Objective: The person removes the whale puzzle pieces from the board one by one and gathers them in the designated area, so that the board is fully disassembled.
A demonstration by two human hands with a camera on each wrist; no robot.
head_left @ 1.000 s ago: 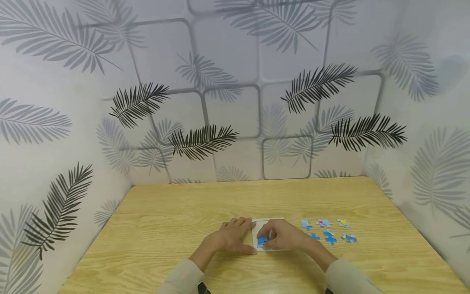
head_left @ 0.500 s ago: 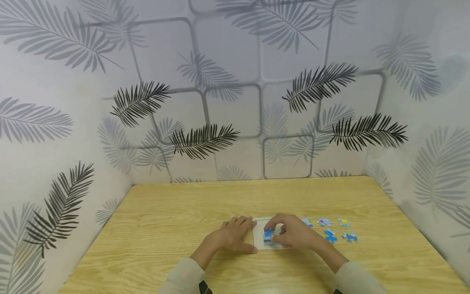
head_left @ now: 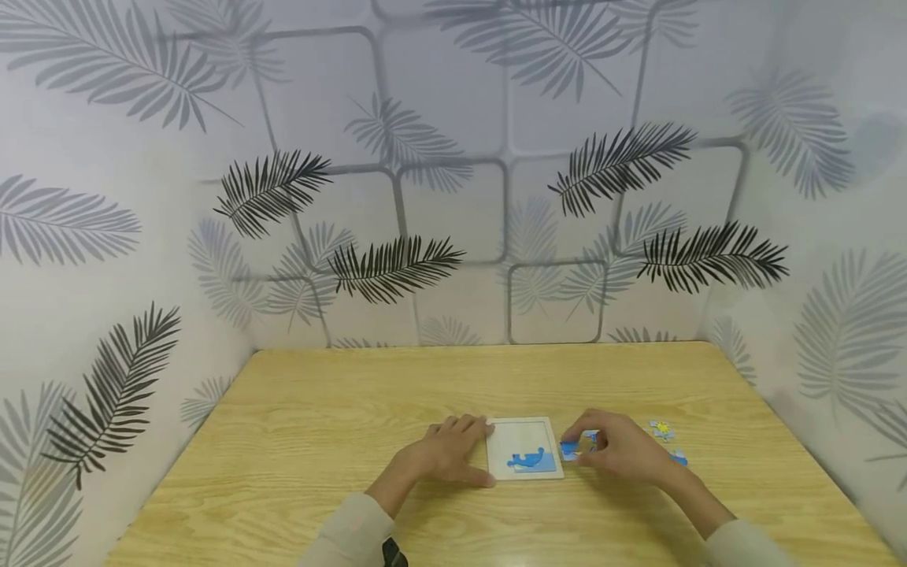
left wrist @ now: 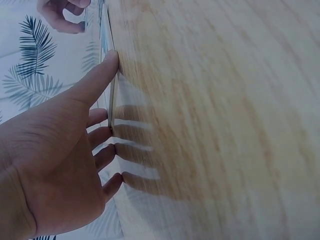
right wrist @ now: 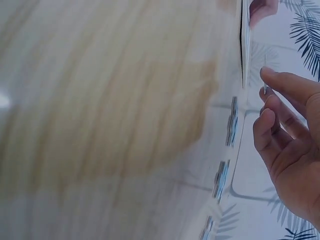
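My left hand lies at the left side of a pale square puzzle tray, fingers spread and thumb at its lower corner. In the left wrist view, the thumb and fingertips reach the tray's thin edge. Blue jigsaw pieces lie joined in the tray's lower right part. Just off the tray's right side, my right hand pinches a blue and white jigsaw piece between thumb and fingers. The right wrist view shows that piece edge-on, raised above the table.
Loose jigsaw pieces lie right of the tray, among them one with a yellow shape and a blue one; the right hand and forearm partly hide others. The wooden table meets a leaf-patterned wall behind.
My right hand has moved right with the pinched jigsaw piece, from over the tray's left part to beyond its right edge, uncovering the joined blue pieces. The left hand has stayed put.
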